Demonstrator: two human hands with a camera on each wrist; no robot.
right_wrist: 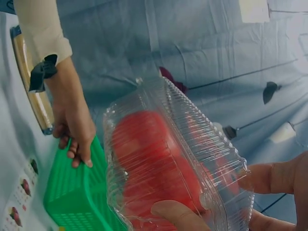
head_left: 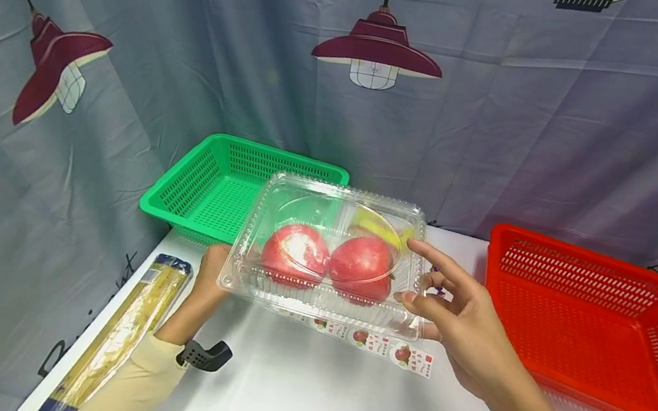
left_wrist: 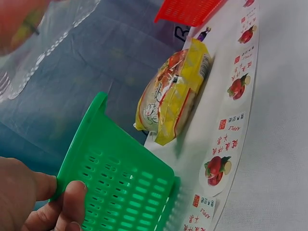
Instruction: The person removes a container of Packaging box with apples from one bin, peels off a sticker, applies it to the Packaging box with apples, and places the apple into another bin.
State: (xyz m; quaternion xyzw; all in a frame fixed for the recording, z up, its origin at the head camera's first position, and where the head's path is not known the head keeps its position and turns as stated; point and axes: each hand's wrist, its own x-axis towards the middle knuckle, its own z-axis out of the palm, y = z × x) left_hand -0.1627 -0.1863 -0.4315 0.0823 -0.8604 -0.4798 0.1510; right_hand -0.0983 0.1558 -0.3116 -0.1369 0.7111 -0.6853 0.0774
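A clear plastic clamshell box holding two red apples is raised above the table, its lid down. My right hand grips the box by its right end. In the right wrist view the thumb lies across the near face of the box. Behind the box, my left hand is partly hidden in the head view. The left wrist view shows that hand pinching the rim of a green plastic basket, thumb and fingers on either side.
A strip of apple stickers runs along the white table. Beyond it lies a yellow food packet. At the right stands a red basket; a long pack of yellow sticks lies by the left edge. A grey curtain hangs behind.
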